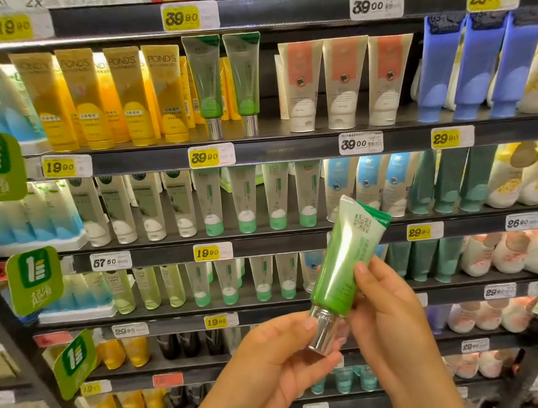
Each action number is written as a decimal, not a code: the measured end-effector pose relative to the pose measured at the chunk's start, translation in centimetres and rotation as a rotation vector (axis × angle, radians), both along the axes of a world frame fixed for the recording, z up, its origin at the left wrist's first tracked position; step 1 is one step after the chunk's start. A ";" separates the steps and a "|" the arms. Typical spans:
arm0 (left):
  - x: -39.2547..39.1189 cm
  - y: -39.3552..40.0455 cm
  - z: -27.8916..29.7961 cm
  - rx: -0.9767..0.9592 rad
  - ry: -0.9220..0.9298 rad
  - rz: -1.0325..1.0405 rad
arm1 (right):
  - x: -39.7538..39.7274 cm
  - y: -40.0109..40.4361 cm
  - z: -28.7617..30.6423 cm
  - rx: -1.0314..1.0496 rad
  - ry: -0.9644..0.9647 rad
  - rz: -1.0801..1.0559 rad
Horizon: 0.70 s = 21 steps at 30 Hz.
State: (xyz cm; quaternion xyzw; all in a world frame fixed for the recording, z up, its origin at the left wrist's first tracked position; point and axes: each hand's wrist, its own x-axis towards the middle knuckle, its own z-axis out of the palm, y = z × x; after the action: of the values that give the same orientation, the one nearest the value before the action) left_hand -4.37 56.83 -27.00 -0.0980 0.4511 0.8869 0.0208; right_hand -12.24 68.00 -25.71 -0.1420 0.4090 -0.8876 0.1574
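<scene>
1. The green tube was held tilted, cap end down, in open air in front of the shelves, clear of every shelf edge.
2. The left hand, palm up, had its fingers curled round the silver cap.
3. The right hand pinched the tube body, thumb on its front.

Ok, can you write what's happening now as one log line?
right hand: holds green tube | left hand: pinches silver cap | tube: tilted, cap down | behind: shelves
</scene>
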 end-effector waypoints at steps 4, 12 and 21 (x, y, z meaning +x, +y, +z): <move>-0.2 0.2 0.1 -0.086 -0.020 0.070 | 0.0 0.3 0.1 0.046 0.035 -0.014; -0.3 0.3 0.5 -0.617 0.011 0.300 | -0.3 0.6 0.0 0.083 -0.010 0.000; -0.7 0.8 0.7 -0.902 0.116 0.415 | -1.2 0.7 -0.6 0.047 -0.066 -0.019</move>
State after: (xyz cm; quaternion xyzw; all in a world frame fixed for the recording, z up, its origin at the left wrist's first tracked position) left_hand -5.05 57.62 -26.31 -0.1353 0.7612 0.5928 -0.2256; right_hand -13.40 68.69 -26.31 -0.1052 0.4255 -0.8834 0.1656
